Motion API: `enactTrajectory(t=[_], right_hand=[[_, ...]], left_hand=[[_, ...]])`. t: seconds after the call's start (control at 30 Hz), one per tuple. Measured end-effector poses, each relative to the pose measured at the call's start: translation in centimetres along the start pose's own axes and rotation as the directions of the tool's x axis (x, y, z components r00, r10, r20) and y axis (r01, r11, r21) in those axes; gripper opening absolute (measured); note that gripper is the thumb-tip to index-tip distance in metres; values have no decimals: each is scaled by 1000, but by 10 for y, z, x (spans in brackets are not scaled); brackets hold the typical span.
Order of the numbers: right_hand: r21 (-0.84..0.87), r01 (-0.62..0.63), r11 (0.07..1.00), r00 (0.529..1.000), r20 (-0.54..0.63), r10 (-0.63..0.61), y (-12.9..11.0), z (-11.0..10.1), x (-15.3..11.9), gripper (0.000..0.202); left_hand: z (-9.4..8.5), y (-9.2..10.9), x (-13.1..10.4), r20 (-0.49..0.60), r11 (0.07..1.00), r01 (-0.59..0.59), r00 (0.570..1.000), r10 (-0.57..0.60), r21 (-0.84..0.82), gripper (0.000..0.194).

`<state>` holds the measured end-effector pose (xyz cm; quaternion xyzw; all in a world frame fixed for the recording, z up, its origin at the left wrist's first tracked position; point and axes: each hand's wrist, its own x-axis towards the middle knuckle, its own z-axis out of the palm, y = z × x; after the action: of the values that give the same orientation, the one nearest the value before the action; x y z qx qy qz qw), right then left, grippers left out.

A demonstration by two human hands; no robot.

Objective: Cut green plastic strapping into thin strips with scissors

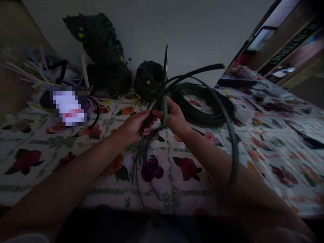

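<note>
Left hand (135, 126) with grip closed on dark strips (202, 69), right hand (176, 117) grasping scissors (165, 111), coil (215, 118) near back edge of tabletop (106, 192)

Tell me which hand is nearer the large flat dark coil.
Right. The right hand is near the left edge of the coil; the left hand is farther left.

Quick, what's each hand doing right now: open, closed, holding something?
Left hand: closed, holding dark strips.
Right hand: closed, fingers around a curved green piece; can't tell exactly what it is.
</note>
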<state>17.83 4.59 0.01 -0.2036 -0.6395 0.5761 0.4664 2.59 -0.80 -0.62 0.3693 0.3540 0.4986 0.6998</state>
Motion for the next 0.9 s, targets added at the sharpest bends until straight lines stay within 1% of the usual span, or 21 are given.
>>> enactTrajectory(t=[0.1,0.23,0.3,0.4,0.57,0.7,0.9], right_hand=[[-15,4,1000,1000,4,-4,3,-2,1,29],[-1,-21,1000,1000,5,21,5,-2,1,30],[17,-44,999,999,-11,44,5,-1,0,32],[29,-70,997,997,-14,70,6,0,0,30],[49,-126,991,990,-55,129,11,-2,1,27],[89,-135,987,983,-115,145,13,-2,3,22],[143,-136,980,974,-160,158,14,-1,5,27]], left_hand=[[2,0,0,-15,1000,-11,1000,11,26,32],[7,-1,-1,-101,999,-16,995,21,45,37],[8,-2,-1,-122,1000,-2,993,5,27,37],[7,-4,0,-125,999,29,992,-26,18,37],[8,-6,-1,-127,998,37,991,-30,52,39],[11,-5,-4,-150,997,40,988,-31,64,38],[9,-6,-4,-160,997,39,987,-29,62,37]])
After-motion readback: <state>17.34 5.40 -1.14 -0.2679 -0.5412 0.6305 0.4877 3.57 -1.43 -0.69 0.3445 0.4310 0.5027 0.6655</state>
